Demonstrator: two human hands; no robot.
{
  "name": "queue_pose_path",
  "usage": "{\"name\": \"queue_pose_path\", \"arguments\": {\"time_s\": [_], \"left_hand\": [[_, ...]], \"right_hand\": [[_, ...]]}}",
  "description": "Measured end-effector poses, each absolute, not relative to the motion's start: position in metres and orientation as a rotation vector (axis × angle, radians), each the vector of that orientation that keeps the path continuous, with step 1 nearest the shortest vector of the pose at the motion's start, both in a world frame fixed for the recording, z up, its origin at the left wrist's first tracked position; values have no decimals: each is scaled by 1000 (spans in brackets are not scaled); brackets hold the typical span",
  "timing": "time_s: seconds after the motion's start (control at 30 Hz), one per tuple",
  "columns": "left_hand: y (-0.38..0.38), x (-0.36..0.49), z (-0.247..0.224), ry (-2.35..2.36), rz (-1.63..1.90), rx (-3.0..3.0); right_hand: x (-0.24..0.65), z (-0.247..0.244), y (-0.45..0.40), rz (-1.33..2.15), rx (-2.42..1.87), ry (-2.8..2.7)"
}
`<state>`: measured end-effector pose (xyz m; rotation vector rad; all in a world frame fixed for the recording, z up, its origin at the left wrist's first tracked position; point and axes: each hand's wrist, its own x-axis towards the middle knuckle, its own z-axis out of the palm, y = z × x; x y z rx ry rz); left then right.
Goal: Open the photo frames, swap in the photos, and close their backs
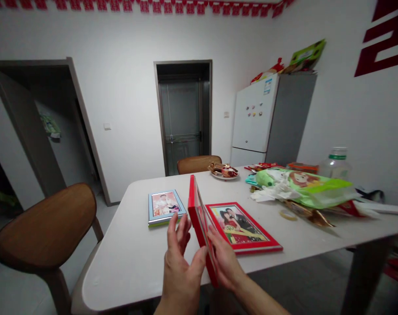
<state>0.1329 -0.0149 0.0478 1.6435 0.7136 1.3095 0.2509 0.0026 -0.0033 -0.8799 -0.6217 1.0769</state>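
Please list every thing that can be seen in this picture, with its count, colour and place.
held photo frame: 1, red, upright on edge between both hands
flat photo frame: 1, red, on table right of hands
blue photo frame: 1, light blue, on table left of hands
table: 1, white, centre
plate of sweets: 1, far table edge
green bag: 1, table right
bottle: 1, clear, green cap, behind bag
chairs: 2, brown, left and far side
fridge: 1, white, right wall
left hand: 1, fingers spread beside frame
right hand: 1, gripping frame
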Motion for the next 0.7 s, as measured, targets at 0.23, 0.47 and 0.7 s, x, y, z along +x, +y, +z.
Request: {"name": "queue_pose_path", "arguments": {"time_s": [0.23, 0.47, 0.7], "left_hand": [[8, 197, 20, 715, 1005, 1555], [18, 238, -19, 1001, 773, 1747], [30, 224, -23, 1098, 728, 1794]], "right_hand": [[396, 14, 15, 824, -1551, -918], [462, -5, 38, 478, -1939, -1106], [462, -22, 39, 167, -2156, -1213]]}}
